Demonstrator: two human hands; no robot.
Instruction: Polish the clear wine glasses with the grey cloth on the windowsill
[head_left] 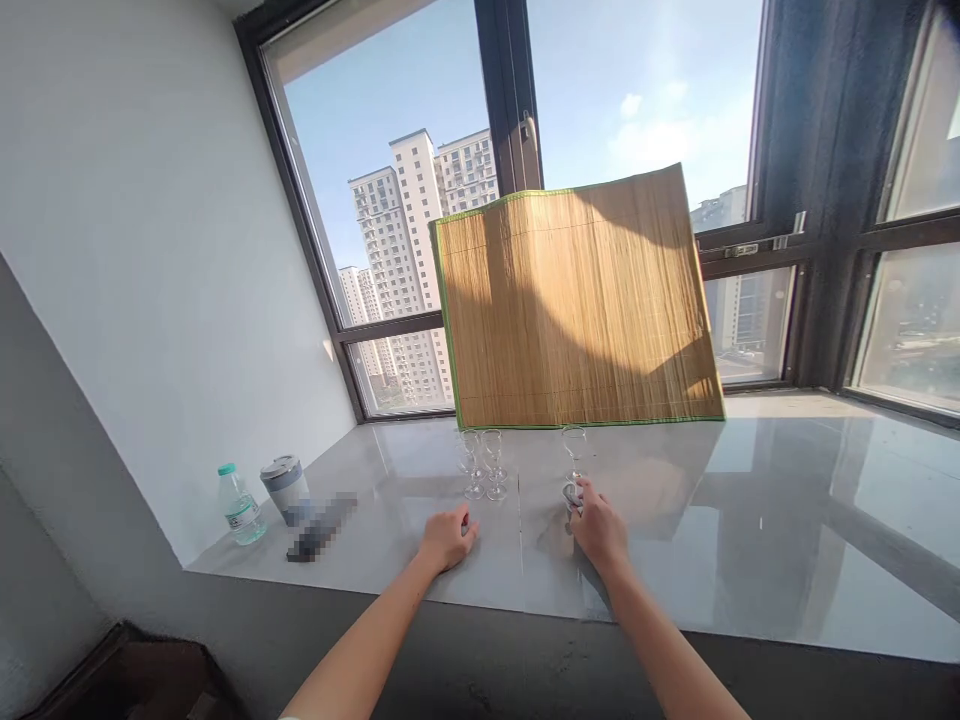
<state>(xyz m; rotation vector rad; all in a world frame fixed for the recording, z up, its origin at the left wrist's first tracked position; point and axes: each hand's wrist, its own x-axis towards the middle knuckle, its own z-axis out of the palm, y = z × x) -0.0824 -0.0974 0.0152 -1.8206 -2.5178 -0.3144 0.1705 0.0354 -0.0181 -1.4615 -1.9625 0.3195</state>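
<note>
My left hand point(448, 538) rests on the grey sill with its fingers curled in. A bit of something greyish shows at the thumb, too small to name. My right hand point(601, 525) reaches forward, fingers closed at a small shiny, clear-grey thing point(573, 496) whose kind I cannot make out. Just beyond it stands a clear stemmed glass point(574, 442). To the left, ahead of my left hand, several similar stemmed glasses point(492, 465) stand upright close together.
A bamboo mat point(577, 310) with green edging leans against the window behind the glasses. On the left stand a water bottle point(241, 510) and a lidded cup point(285, 488), with a blurred dark object point(319, 530) beside them. The sill's front edge point(525, 608) runs below my hands.
</note>
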